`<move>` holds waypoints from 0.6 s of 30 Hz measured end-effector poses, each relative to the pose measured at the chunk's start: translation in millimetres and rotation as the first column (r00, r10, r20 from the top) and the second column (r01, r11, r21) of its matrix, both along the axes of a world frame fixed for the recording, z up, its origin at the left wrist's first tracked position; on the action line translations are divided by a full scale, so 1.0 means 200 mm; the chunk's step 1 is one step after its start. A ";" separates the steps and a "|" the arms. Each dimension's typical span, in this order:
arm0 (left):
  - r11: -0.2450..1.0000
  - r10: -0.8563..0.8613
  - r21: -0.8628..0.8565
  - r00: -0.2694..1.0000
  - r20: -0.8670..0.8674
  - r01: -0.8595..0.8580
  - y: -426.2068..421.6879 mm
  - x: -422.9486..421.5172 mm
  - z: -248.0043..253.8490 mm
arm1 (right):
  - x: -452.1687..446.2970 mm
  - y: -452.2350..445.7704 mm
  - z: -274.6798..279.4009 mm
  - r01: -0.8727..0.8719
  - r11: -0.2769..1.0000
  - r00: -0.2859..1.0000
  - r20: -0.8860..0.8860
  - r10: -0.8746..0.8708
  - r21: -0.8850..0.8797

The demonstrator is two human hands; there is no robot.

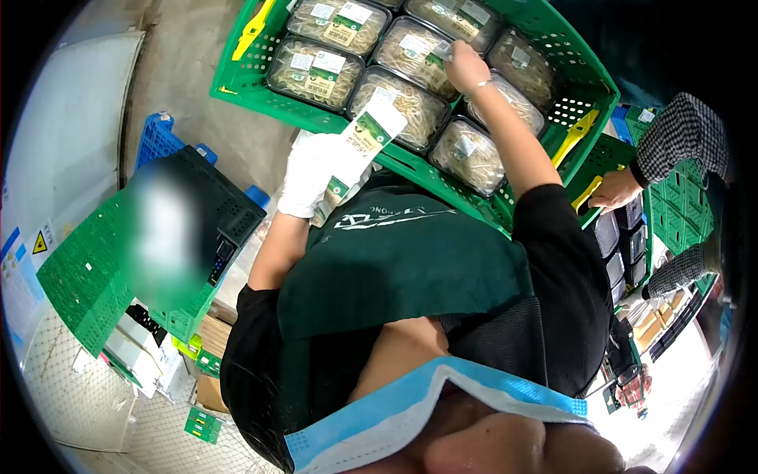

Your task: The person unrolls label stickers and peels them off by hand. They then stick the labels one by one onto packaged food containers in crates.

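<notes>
My left hand (pixel 306 175), in a white glove, is closed around a strip of printed green-and-white labels (pixel 368 134). The strip sticks out toward the crate and also hangs below the glove. My bare right hand (pixel 467 69) reaches over the green crate (pixel 308 118), its fingers pinched together at a small label (pixel 443 50) on a clear-lidded food tray (pixel 407 49). Similar trays of pale, stringy food fill the crate in rows. One tray (pixel 397 103) near the strip and another (pixel 467 154) by the near wall lie beside it. Several lids carry white and green labels.
Yellow handles (pixel 253 31) mark the crate's ends. At right, another person's hand (pixel 616 190) rests by a second green crate holding dark trays (pixel 606 233). Stacked green crates (pixel 87 268), a blue crate (pixel 155 141) and a dark device (pixel 225 205) stand at left.
</notes>
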State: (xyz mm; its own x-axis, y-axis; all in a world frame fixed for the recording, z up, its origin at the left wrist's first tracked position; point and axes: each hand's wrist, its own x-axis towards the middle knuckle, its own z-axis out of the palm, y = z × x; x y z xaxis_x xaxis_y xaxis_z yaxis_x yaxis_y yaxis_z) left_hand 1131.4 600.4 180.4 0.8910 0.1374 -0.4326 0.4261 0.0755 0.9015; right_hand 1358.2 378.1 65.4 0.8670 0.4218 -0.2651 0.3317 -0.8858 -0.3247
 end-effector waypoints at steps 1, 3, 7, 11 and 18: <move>0.999 0.047 -0.021 0.999 -0.007 -0.047 0.01 0.00 0.03 | -0.02 0.03 -0.04 0.008 0.997 0.998 0.067 -0.003 -0.074; 0.997 0.077 -0.009 0.995 -0.064 -0.077 0.01 -0.01 0.09 | -0.06 0.03 -0.09 -0.057 0.989 0.996 0.061 0.066 -0.138; 0.994 0.069 -0.094 0.996 0.060 -0.063 -0.02 0.01 0.15 | -0.26 0.08 0.43 0.222 0.934 0.905 -0.417 -0.091 0.280; 0.985 -0.157 0.081 0.987 0.037 0.154 0.06 -0.03 0.12 | -0.64 0.18 0.75 -0.118 0.785 0.932 -0.206 0.300 0.608; 0.919 -0.297 0.284 0.954 0.039 0.274 0.01 -0.04 0.08 | -0.75 0.25 0.86 -0.061 0.885 0.964 -0.202 0.172 0.461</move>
